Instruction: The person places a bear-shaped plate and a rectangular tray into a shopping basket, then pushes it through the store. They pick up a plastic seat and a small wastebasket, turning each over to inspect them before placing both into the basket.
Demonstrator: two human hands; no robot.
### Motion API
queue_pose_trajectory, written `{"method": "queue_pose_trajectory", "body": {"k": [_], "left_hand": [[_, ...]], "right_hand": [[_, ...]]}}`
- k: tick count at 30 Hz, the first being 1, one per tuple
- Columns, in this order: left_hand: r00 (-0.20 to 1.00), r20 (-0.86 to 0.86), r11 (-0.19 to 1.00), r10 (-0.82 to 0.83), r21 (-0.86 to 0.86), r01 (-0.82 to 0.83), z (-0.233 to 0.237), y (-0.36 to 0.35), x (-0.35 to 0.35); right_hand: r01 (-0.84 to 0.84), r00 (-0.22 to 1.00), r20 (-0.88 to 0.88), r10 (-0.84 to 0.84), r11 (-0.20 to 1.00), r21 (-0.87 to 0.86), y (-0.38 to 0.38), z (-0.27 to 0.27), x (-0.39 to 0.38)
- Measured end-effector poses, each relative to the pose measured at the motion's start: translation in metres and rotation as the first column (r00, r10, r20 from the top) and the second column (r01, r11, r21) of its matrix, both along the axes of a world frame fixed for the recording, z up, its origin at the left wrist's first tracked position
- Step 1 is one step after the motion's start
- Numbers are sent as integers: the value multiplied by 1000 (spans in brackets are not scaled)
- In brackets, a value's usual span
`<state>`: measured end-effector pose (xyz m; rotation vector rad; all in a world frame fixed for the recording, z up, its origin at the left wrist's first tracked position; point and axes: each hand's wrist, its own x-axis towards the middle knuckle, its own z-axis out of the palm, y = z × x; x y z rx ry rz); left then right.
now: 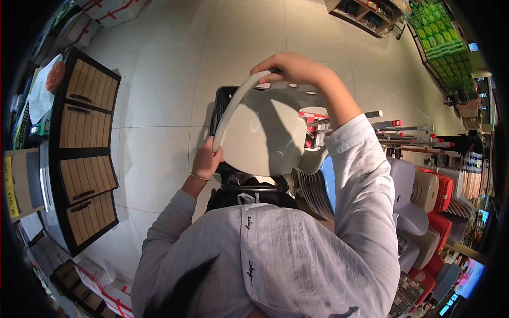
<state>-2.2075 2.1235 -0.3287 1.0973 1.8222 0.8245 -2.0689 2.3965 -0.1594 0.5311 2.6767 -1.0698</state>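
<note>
A pale grey plastic chair (pixel 260 132) lies in front of my body, its broad smooth seat turned up toward me. My left hand (pixel 205 159) is closed around the near left end of its curved rim. At the far end of that rim, my right hand (pixel 289 69) grips the edge with the fingers bent over it. Dark parts of a black frame or basket (pixel 225 95) show behind and below the chair; most of it is covered. The chair's underside is hidden.
Stacked chairs (pixel 315 193) stand close on the right, with more coloured chairs (pixel 445 193) beyond. Metal legs (pixel 403 135) stick out there. A wooden-doored cabinet (pixel 87 148) stands on the left. Boxes (pixel 114 13) sit at the far left, and shelving (pixel 366 16) at the back.
</note>
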Motion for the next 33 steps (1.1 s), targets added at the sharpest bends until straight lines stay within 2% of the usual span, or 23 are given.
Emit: {"method": "queue_pose_trajectory", "body": {"k": [2,3,5,9,11,12,14,18,20,22,24,25,27,28,31,33], "left_hand": [[1000,22,1000,6,-3,-6,-2,-6,4],[999,39,1000,19,-1,-19,-4,-7,4],[998,59,999,14,-33,-12,-9,-7,2],[998,65,993,12,-116,-5,-16,-4,-4],[998,58,994,-8,-105,14,-20,2,-6],[998,51,995,-26,-95,31,-23,5,-7],[998,63,993,-19,-111,26,-37,10,-8],[989,146,997,0,-78,12,-64,15,-9],[989,148,995,-19,-89,32,-74,16,-9],[988,147,994,-37,-96,51,-85,18,-11],[989,144,989,-14,-146,35,-97,21,-10],[989,146,989,-20,-143,41,-103,23,-9],[994,112,984,-17,-174,37,-117,23,-10],[993,113,984,-19,-174,39,-126,23,-9],[996,94,973,-11,-229,32,-141,27,-12],[986,152,915,63,-403,3,-142,29,-16]], "right_hand": [[77,989,-133,-65,993,85,4,-23,3],[80,989,-132,-68,993,86,4,-27,1],[161,985,50,-164,985,67,3,-34,-5],[183,981,28,-191,966,182,5,-56,-13],[287,958,-55,-283,919,271,11,-67,-13],[287,958,-54,-283,920,268,12,-73,-13],[301,943,16,-331,876,377,12,-85,-11],[387,896,77,-438,854,348,24,-106,26],[374,870,191,-455,860,347,39,-121,59],[421,784,317,-534,832,362,43,-130,90],[539,717,353,-601,799,265,45,-142,121],[543,713,353,-606,796,269,43,-155,136],[697,626,315,-714,693,184,30,-189,161],[698,624,315,-715,691,185,22,-201,168],[761,626,141,-767,640,104,-1,-223,178],[811,570,125,-812,580,78,-8,-229,174]]}}
